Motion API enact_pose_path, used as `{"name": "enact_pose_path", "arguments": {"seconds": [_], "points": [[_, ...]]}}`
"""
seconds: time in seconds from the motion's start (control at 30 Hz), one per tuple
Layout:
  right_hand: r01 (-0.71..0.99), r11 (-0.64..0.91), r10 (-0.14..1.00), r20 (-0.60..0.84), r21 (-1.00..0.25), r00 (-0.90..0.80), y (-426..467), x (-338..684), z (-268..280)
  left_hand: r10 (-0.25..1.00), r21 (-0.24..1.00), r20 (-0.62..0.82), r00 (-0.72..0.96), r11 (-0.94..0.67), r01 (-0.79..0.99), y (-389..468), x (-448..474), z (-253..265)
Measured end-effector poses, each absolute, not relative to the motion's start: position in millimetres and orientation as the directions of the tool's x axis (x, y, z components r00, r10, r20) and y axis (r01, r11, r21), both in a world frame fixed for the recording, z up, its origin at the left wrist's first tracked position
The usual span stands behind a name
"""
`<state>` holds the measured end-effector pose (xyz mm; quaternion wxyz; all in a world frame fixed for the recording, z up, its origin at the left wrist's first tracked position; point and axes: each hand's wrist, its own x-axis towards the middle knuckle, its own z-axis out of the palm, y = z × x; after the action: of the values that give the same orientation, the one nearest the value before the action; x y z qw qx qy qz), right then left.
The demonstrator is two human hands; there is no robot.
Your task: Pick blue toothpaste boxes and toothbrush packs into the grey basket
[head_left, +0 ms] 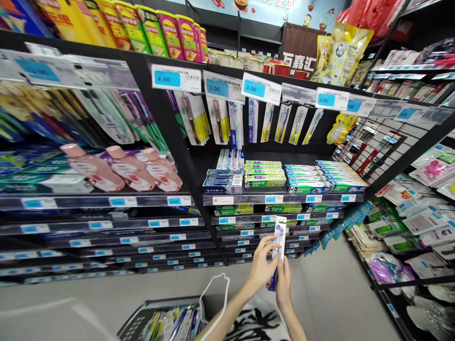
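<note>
A toothbrush in a white and blue blister pack (280,234) is held upright in front of me, between both hands. My right hand (283,284) is closed around its lower part from the right. From the left, my left hand (262,265) has its bent fingers on the front of the pack, at about mid-height. Part of the pack is hidden behind the fingers. Below and to the left stands a dark shopping basket (137,318) with several packaged toothbrushes (174,323) in it. A white cord (226,289) loops near my left forearm.
Ahead, toothbrush packs (282,123) hang from hooks under price tags. Toothpaste boxes (265,174) are stacked on the shelf below. Pink bottles (115,168) stand to the left, with snack cans (156,31) on top. Another rack of packaged goods (419,222) runs along the right.
</note>
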<state>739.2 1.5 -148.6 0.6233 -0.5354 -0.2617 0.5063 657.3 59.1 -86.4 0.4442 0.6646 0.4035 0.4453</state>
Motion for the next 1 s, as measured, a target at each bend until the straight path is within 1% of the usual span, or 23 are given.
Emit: {"name": "enact_pose_path", "arguments": {"seconds": [0.23, 0.4, 0.47, 0.57, 0.63, 0.73, 0.83, 0.9, 0.93, 1.0], "points": [[-0.37, -0.1, 0.89, -0.249, -0.924, 0.382, 1, 739, -146, 0.931, 0.949, 0.25, 0.265, -0.29, 0.121, 60, 659, -87], [-0.35, -0.151, 0.872, -0.292, -0.925, 0.393, 1, 741, -142, 0.934, 0.952, 0.242, 0.263, -0.281, 0.122, 60, 658, -84], [-0.303, -0.146, 0.857, -0.273, -0.942, 0.436, -1, 742, -138, 0.93, 0.951, 0.258, 0.264, -0.293, 0.102, 60, 657, -81], [-0.233, -0.09, 0.832, -0.202, -0.968, 0.516, -3, 745, -131, 0.919, 0.942, 0.29, 0.267, -0.323, 0.086, 60, 656, -77], [-0.222, -0.066, 0.822, -0.179, -0.973, 0.541, -2, 746, -130, 0.92, 0.941, 0.29, 0.262, -0.325, 0.098, 60, 655, -76], [-0.25, -0.083, 0.822, -0.208, -0.965, 0.53, 1, 745, -132, 0.927, 0.943, 0.281, 0.249, -0.315, 0.109, 60, 653, -75], [-0.263, -0.108, 0.839, -0.23, -0.959, 0.493, -1, 743, -132, 0.929, 0.95, 0.28, 0.241, -0.304, 0.068, 62, 652, -74], [-0.259, -0.089, 0.864, -0.204, -0.962, 0.46, -2, 743, -129, 0.943, 0.974, 0.226, 0.245, -0.224, -0.036, 65, 652, -75], [-0.246, -0.069, 0.876, -0.177, -0.967, 0.449, -2, 744, -126, 0.952, 0.982, 0.173, 0.252, -0.146, -0.122, 68, 651, -76], [-0.181, -0.022, 0.877, -0.106, -0.983, 0.468, 3, 748, -117, 0.963, 0.954, 0.05, 0.264, 0.032, -0.297, 74, 649, -79]]}}
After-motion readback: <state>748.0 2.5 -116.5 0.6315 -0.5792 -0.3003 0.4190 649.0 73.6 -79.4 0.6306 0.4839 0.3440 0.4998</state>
